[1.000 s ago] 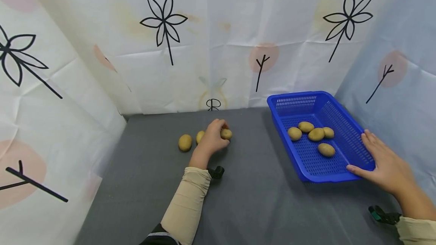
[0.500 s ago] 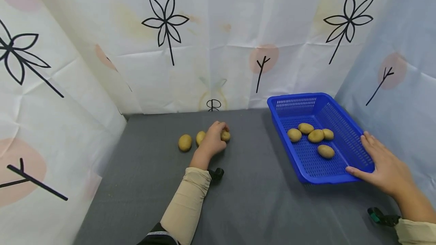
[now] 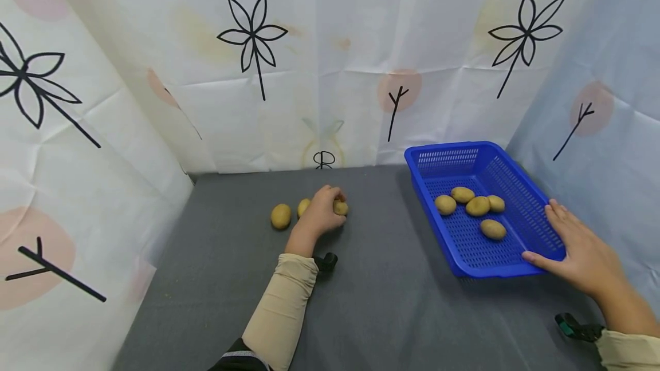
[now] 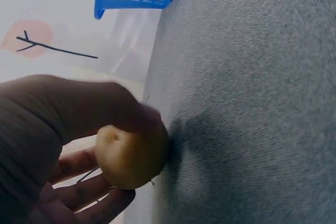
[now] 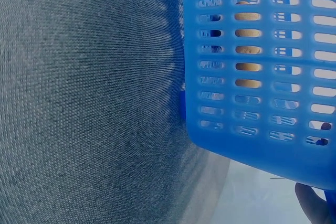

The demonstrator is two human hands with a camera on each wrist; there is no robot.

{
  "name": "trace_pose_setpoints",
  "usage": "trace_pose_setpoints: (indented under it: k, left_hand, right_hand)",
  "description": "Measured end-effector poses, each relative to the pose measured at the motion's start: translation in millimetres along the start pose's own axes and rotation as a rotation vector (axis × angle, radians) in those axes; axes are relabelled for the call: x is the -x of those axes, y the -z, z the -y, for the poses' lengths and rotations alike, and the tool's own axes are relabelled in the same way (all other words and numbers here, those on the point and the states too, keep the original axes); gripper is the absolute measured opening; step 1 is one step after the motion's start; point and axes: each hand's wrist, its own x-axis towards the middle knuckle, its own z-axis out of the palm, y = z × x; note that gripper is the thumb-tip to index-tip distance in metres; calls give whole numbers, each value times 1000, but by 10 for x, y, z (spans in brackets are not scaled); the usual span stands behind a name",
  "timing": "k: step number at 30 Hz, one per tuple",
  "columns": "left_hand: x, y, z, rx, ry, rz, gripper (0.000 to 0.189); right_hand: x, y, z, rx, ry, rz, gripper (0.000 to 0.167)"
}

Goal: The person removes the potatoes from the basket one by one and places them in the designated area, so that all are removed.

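Note:
Low over the grey cloth, my left hand (image 3: 321,212) holds a potato (image 3: 341,208) between thumb and fingers. In the left wrist view, the thumb lies across the top of that potato (image 4: 128,156), which is at or just off the cloth. Left of the hand are two more potatoes, one round (image 3: 281,216) and one partly hidden behind the hand (image 3: 303,207). My right hand (image 3: 588,256) grips the near right corner of a blue plastic basket (image 3: 466,269), thumb over the front rim and fingers along the right side. Several potatoes (image 3: 478,206) lie inside the basket.
Grey cloth (image 3: 387,302) covers the work surface. Patterned white curtains (image 3: 350,27) enclose the back and both sides. The basket stands close to the right curtain. In the right wrist view, its slotted wall (image 5: 252,98) fills the right half, with potatoes showing through.
The left hand and its potato have shifted very slightly left and down. The right hand stays at the basket corner. The head view has shifted a little.

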Motion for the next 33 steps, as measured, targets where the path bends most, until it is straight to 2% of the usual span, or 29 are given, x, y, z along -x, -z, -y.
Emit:
trace_pose_setpoints:
  k: [6, 10, 18, 23, 29, 33]
  left_hand:
    - [37, 49, -28, 8, 12, 55, 41]
    - [37, 54, -34, 8, 14, 68, 39]
    - [7, 11, 2, -31, -32, 17, 37]
    - [2, -8, 29, -22, -17, -30, 38]
    - [-6, -13, 24, -14, 4, -29, 44]
    - [-34, -3, -15, -14, -8, -22, 44]
  right_hand:
    - [0, -9, -7, -10, -10, 3, 115]
    - [-9, -17, -18, -10, -15, 3, 115]
    - [-9, -35, -42, -8, 4, -10, 115]
    - [-16, -20, -36, -5, 4, -1, 116]
    - [-17, -12, -26, -2, 1, 0, 115]
    - [-26, 3, -25, -8, -3, 1, 115]
